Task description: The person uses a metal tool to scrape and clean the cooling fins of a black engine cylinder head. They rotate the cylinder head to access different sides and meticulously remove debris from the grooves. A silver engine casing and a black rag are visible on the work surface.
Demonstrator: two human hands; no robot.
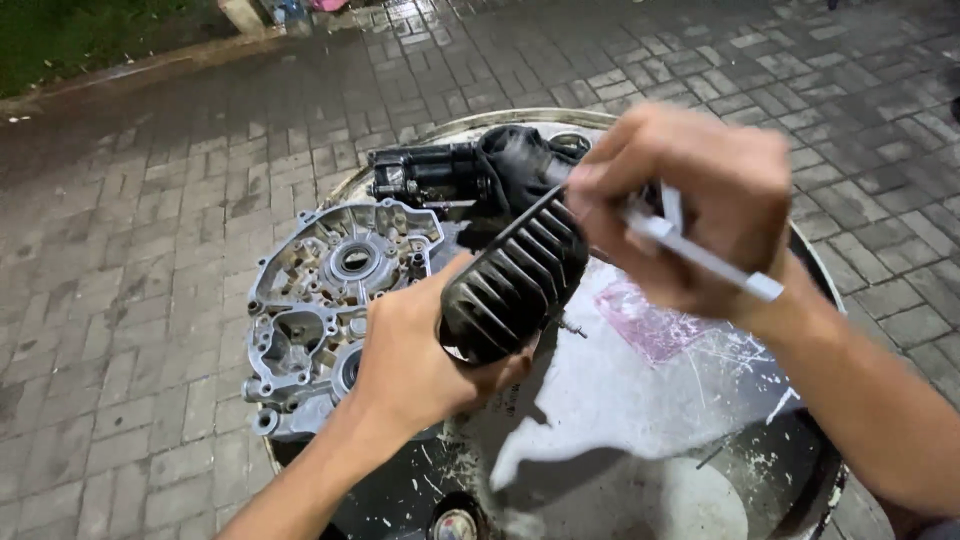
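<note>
Resting on a paint-splashed drum lid (640,400) over wet paving (130,250), beside a grey engine case (320,310). Gripping a black ribbed engine part (515,275): left hand (420,360) clamped round its lower end, probably heavy, stiff, greasy, best held by the ribs. Pinching a thin white tool (700,255), right hand (700,200) closed just above the part.

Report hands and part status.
Left hand grips black finned cylinder. Right hand holds white tool against it. Engine case alongside on drum.
</note>
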